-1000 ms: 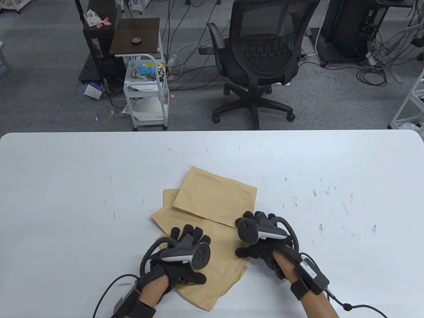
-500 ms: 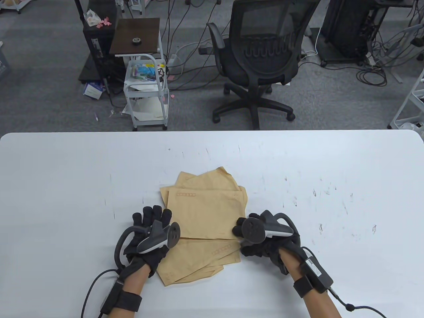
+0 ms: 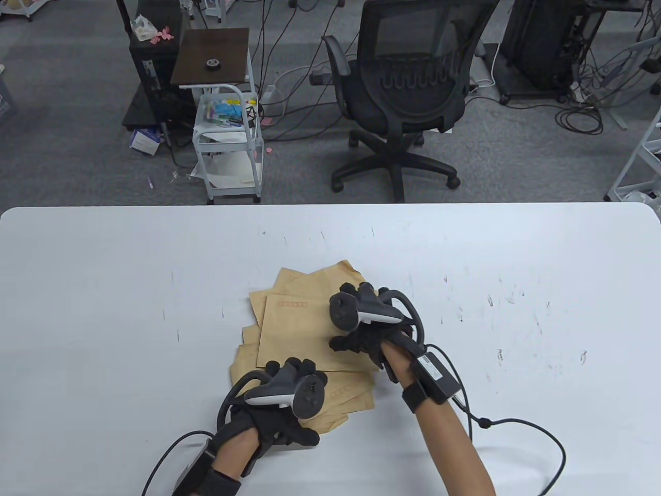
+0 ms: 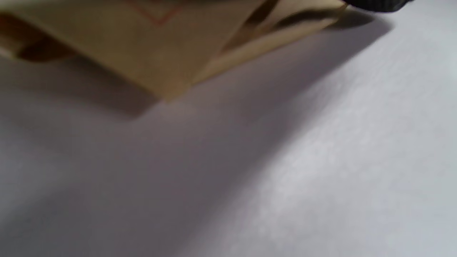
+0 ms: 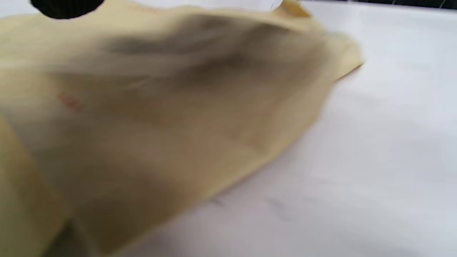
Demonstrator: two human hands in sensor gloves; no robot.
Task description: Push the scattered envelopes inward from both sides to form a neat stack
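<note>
Both hands had jumped onto the pile! The right hand (image 3: 361, 323) moved up onto the top envelope (image 3: 297, 336), the left hand (image 3: 281, 400) onto the envelopes (image 3: 341, 395) nearest it on the counter (image 3: 103, 289). Neither grip's state was readable. The pile looked tighter, still fanned.

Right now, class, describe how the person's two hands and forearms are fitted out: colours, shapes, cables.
Both the left hand and right hand wear black gloves, each topped by a grey-and-black ringed tracker. Black straps hold a small box on each bare forearm; a black cable trails from the right one. No sleeves.
</note>
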